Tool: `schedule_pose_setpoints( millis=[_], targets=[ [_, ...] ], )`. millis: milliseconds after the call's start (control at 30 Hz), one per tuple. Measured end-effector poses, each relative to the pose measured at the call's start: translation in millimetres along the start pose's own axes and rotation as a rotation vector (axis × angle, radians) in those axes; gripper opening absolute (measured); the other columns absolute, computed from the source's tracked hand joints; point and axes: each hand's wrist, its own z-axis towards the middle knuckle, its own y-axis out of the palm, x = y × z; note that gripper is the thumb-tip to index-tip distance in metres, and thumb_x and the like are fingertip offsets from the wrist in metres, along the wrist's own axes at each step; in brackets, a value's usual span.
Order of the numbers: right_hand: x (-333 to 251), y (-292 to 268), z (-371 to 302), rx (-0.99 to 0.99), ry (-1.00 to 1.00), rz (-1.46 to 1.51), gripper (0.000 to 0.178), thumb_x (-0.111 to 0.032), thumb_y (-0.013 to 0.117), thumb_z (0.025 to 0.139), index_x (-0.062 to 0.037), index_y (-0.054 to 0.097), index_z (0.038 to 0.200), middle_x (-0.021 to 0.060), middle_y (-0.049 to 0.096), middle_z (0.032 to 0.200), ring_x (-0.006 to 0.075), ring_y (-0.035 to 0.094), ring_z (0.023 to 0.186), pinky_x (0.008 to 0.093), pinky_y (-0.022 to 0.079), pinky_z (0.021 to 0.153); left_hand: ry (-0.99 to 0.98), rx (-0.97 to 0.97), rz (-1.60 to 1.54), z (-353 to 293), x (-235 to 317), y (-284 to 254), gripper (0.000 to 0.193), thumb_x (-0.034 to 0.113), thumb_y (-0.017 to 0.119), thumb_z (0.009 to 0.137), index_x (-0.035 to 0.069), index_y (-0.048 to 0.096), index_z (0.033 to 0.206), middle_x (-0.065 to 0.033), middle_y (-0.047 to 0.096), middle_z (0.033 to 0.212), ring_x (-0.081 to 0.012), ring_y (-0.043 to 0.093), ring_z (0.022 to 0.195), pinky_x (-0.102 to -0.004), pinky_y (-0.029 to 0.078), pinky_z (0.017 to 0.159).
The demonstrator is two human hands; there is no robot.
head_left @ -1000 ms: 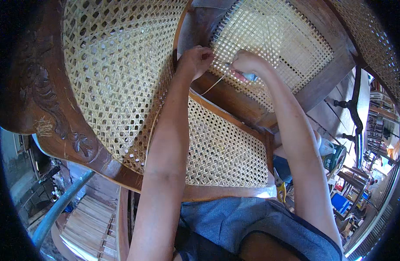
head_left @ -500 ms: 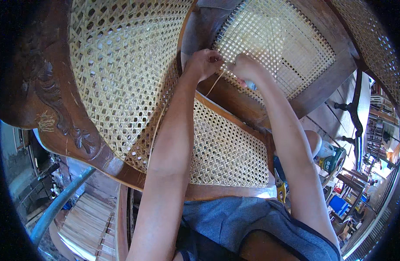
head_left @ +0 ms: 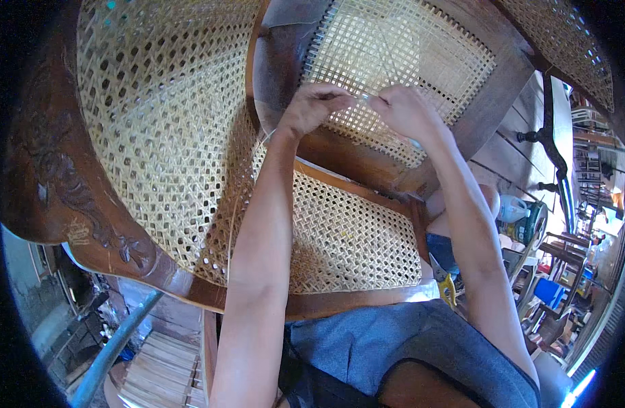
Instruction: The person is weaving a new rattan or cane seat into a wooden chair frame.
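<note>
A wooden seat frame with a woven cane panel (head_left: 455, 71) lies under my hands. My left hand (head_left: 316, 109) is closed with thumb and fingers pinched on a thin cane strand, just above the panel's near left part. Opposite it, my right hand (head_left: 411, 114) is closed, its fingertips close to the left ones. Something pale and thin, blurred, spans the gap between them. A pale blue end shows below my right palm; the rest of that thing is hidden. A loose cane strand (head_left: 232, 221) runs down beside my left forearm.
A large caned chair back (head_left: 166, 129) with a carved wooden rim (head_left: 61, 170) stands at the left. Another cane panel (head_left: 353, 231) lies nearer me. At the right are a dark turned wooden piece (head_left: 549, 129), a plastic jug (head_left: 512, 208) and a yellow-handled saw (head_left: 448, 289).
Both hands have risen slightly off the panel, the right one moving a little rightward. The whole view has shifted, so the chair parts appear further left.
</note>
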Motion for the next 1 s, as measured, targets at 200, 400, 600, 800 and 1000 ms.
schedule_pose_setpoints(
  millis=[200, 400, 600, 800, 1000],
  targets=[
    [3.9, 61.8, 38.0, 0.124, -0.154, -0.055, 0.027, -0.017, 0.051, 0.087, 0.0056, 0.065, 0.085, 0.0286, 0.065, 0.094, 0.0376, 0.065, 0.093, 0.0452, 0.052, 0.083, 0.001, 0.176, 0.066, -4.4, -40.2, -15.5, 0.014, 0.015, 0.074, 0.082, 0.004, 0.073, 0.091, -0.0019, 0.071, 0.084, -0.009, 0.061, 0.074, -0.0267, 0.05, 0.069],
    [-16.9, 58.3, 42.0, 0.003, 0.005, -0.044, 0.026, -0.014, 0.053, 0.084, 0.0079, 0.066, 0.088, 0.0284, 0.065, 0.095, 0.0389, 0.066, 0.094, 0.0438, 0.052, 0.087, -0.002, 0.297, 0.31, -5.6, -37.8, -15.5, 0.019, 0.02, 0.073, 0.08, 0.003, 0.072, 0.088, -0.0092, 0.071, 0.077, -0.013, 0.065, 0.068, -0.029, 0.051, 0.066],
    [-20.0, 54.4, 44.5, 0.011, -0.027, -0.045, 0.026, -0.013, 0.054, 0.082, 0.0088, 0.066, 0.088, 0.0287, 0.066, 0.093, 0.0384, 0.066, 0.094, 0.0437, 0.053, 0.086, -0.028, 0.325, 0.457, -6.1, -25.4, -10.9, 0.021, 0.023, 0.071, 0.083, 0.002, 0.072, 0.087, -0.0086, 0.069, 0.075, -0.0119, 0.063, 0.067, -0.0282, 0.049, 0.061],
    [-12.0, 50.2, 49.1, -0.032, -0.058, -0.067, 0.022, -0.009, 0.054, 0.079, 0.0072, 0.066, 0.088, 0.0251, 0.067, 0.093, 0.0332, 0.067, 0.093, 0.0417, 0.053, 0.085, 0.016, 0.251, 0.411, -1.0, -31.1, -15.5, 0.016, 0.018, 0.07, 0.086, 0.003, 0.072, 0.089, -0.0047, 0.069, 0.076, -0.0079, 0.06, 0.067, -0.0257, 0.048, 0.058],
    [-18.5, 43.1, 46.3, -0.14, 0.001, 0.019, 0.029, -0.012, 0.048, 0.083, 0.0088, 0.065, 0.091, 0.0247, 0.068, 0.087, 0.0324, 0.068, 0.09, 0.0412, 0.053, 0.086, 0.058, 0.244, 0.322, -3.3, -37.3, -8.8, 0.012, 0.013, 0.069, 0.087, 0.002, 0.072, 0.091, -0.0041, 0.07, 0.079, -0.0091, 0.061, 0.072, -0.0249, 0.051, 0.064]
  ],
)
